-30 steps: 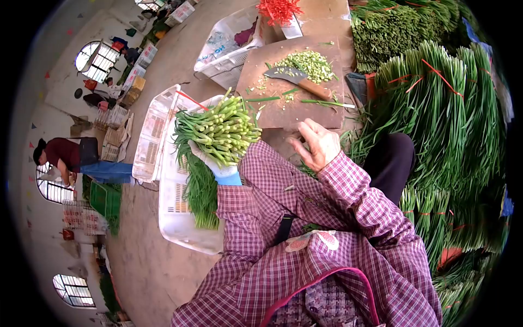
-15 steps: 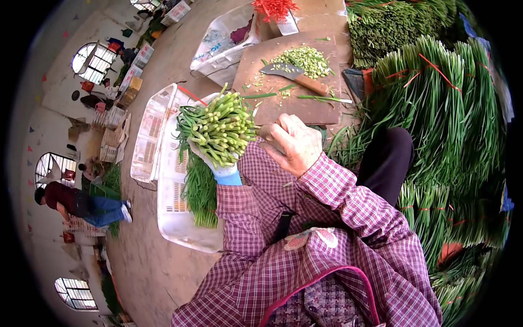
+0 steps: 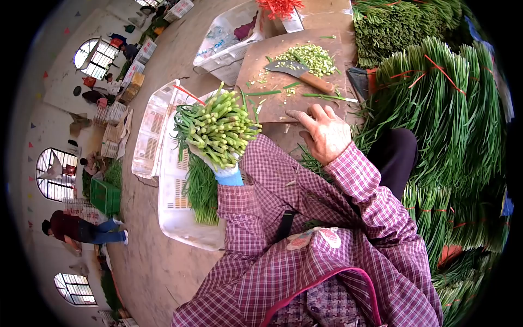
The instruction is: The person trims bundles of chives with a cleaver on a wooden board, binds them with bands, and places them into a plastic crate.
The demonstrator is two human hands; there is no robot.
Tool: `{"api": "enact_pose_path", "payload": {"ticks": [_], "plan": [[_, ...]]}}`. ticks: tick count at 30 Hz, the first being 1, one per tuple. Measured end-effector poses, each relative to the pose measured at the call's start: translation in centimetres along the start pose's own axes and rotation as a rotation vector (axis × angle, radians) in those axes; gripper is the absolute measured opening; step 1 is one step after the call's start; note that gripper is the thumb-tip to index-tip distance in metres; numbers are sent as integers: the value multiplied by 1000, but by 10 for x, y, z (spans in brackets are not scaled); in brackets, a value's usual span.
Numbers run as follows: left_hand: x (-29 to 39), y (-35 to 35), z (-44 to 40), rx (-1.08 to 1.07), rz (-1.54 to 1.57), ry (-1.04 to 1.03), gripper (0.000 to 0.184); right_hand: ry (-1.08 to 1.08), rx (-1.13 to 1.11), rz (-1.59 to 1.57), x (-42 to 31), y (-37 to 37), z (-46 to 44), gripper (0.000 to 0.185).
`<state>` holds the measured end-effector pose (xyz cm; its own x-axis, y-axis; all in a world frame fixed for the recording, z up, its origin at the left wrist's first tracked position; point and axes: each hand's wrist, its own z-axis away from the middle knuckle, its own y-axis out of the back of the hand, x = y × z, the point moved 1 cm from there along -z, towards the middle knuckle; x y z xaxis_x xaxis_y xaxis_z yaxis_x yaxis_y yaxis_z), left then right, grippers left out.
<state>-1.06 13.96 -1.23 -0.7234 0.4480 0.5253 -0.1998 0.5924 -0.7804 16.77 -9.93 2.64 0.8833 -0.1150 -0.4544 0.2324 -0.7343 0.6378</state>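
My left hand [image 3: 213, 165], in a pale glove with a blue cuff, is closed around a thick bunch of green stalks [image 3: 223, 128]. Their blunt pale-green ends face up towards me, and the leafy part hangs to the left; most of the fingers are hidden beneath. My bare right hand [image 3: 329, 133] is held at the near edge of the wooden board [image 3: 272, 111], index finger stretched out and the others loosely bent, with nothing visible in it. On the board lie a knife [image 3: 302, 75] with a wooden handle, chopped stalk pieces [image 3: 313, 59] and a loose green stalk [image 3: 329, 97].
A white crate [image 3: 188, 234] with greens [image 3: 202, 196] stands left of my knees. Behind it are another crate [image 3: 229, 68] and red ties [image 3: 278, 6]. Tied green bundles [image 3: 441, 103] are heaped at right. A person [image 3: 76, 226] walks at far left.
My right hand has moved right, away from the stalk bunch, and its index finger has straightened. My left hand still holds the bunch. The person at far left has moved down in the view.
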Motion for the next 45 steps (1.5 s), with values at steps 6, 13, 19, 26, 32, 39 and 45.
{"api": "enact_pose_path", "payload": {"ticks": [6, 13, 19, 26, 32, 39, 45], "plan": [[-6, 2, 2, -42, 66, -25, 82, 80, 78, -305, -50, 24, -12, 14], [-15, -6, -1, 62, -228, -210, 78, 15, 161, -279, -69, 3, -14, 15], [-32, -64, 5, 237, -114, -214, 89, -131, 23, -248, -49, -7, -4, 19], [-71, -104, 17, 303, -182, -52, 75, -614, -192, -1333, 39, -48, 50, 41], [-106, -104, 15, 251, -189, -9, 55, -714, 75, -1459, 55, -53, 84, 53], [-103, -98, 16, 284, -12, -28, 46, -715, 94, -1454, 38, -52, 76, 50], [-62, -107, 23, 476, -164, 192, 90, -802, -206, -1347, 10, -42, 58, 37]]}}
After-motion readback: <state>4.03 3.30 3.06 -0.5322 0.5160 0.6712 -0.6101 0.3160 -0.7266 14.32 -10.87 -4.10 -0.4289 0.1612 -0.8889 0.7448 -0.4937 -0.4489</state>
